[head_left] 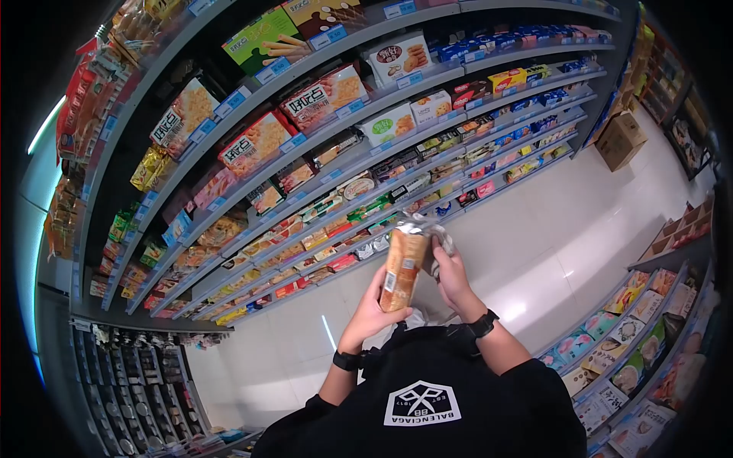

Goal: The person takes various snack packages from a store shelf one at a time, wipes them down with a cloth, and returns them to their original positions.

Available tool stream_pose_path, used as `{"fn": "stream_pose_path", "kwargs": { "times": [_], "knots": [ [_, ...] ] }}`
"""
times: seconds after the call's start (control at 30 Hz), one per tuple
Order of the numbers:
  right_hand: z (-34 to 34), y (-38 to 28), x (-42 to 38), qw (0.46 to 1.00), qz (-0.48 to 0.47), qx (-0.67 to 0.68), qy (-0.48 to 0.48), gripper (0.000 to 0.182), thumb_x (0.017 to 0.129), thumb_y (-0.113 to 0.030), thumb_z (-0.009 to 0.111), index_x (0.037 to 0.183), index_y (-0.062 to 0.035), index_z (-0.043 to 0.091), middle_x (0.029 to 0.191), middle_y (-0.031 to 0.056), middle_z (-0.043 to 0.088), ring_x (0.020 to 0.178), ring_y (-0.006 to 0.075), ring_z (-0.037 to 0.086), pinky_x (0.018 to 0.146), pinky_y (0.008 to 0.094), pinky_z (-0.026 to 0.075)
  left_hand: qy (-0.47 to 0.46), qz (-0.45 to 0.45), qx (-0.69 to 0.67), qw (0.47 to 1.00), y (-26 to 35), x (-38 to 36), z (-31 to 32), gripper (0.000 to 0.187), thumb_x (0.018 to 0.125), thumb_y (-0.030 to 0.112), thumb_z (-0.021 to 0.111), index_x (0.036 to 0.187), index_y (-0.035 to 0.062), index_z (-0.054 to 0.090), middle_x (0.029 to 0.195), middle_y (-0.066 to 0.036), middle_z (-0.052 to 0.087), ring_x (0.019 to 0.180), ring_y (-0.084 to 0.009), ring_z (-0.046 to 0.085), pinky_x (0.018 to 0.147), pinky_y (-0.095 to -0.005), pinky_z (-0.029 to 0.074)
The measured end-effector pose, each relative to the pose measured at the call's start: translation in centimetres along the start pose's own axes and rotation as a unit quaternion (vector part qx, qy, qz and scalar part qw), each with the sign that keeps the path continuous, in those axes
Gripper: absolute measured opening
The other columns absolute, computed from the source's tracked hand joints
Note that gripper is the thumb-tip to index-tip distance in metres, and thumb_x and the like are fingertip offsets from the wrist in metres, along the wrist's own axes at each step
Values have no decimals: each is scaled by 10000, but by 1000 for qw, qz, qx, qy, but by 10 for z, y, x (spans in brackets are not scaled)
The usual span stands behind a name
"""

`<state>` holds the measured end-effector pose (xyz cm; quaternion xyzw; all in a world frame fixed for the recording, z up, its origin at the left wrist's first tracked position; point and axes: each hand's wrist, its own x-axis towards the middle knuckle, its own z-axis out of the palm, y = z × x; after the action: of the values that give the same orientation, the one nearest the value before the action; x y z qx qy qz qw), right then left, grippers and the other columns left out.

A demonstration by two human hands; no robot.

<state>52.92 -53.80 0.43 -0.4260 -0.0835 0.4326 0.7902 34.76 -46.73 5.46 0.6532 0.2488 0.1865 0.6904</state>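
The long brown packet (405, 267) is held up in front of the chest, over the pale floor (527, 221), and no surface carries it. Its long axis runs mostly away from the body, with the far end tipped slightly to the right and the near end close to the black top (336, 427). The left hand (368, 314) is closed around that near end, its fingers along the left side and the thumb at the bottom. The right hand (452, 276) lies to the right of the packet, farther up its length, and pinches a crumpled silvery wrapping (444, 243) beside the far end. So the left hand is the nearer one to the packet's body, while the right is nearer to its far end; whether the wrapping joins the packet is too blurred to tell. Neither hand is spread wide. Beyond the packet, the long shelving unit (534, 57) slants from the lower left to the upper right, and its lowest edge is well apart from the right hand. A brown carton (620, 142) stands on the floor near the unit's right end, and a lower display of bagged goods (603, 351) curves past on the right.
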Motion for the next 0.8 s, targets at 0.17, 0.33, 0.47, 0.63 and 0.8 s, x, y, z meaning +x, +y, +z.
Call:
{"fn": "stream_pose_path", "kwargs": {
  "times": [0.17,0.33,0.47,0.63,0.8],
  "knots": [
    [18,2,1,987,72,146,19,334,1095,-181,550,1405,-58,571,1327,35,659,1183,120,632,988,325,506,-21,-16,182,983,4,9,-1,976,777,64,874,1591,27,336,1470,-110,531,1327,-181,537,1099,-355,457],
    [28,12,-16,994,-17,-7,-107,428,1080,-130,567,1485,-7,505,1419,72,620,1307,150,581,1083,310,470,86,37,123,988,10,13,-3,907,776,108,894,1520,30,380,1415,-123,562,1273,-200,573,1055,-361,489],
    [38,1,-20,931,-149,-182,-278,539,1043,-68,616,1556,-10,459,1531,109,560,1381,160,525,1157,309,408,225,93,20,970,-12,11,-18,806,819,150,884,1454,31,401,1344,-111,591,1212,-210,607,1041,-365,492],
    [39,11,-21,894,-29,-297,-333,432,1065,-152,617,1465,4,568,1495,98,591,1288,137,574,1077,311,473,307,163,20,937,-27,0,-50,650,882,195,825,1405,11,485,1307,-89,590,1201,-205,609,1045,-365,482],
    [37,40,-10,911,69,-223,-341,405,1088,-220,594,1423,7,590,1342,50,670,1211,100,583,1029,278,473,248,161,-16,955,-4,-13,-33,659,908,131,790,1452,-11,447,1353,-137,609,1254,-226,592,1081,-354,454]
  ]
}}
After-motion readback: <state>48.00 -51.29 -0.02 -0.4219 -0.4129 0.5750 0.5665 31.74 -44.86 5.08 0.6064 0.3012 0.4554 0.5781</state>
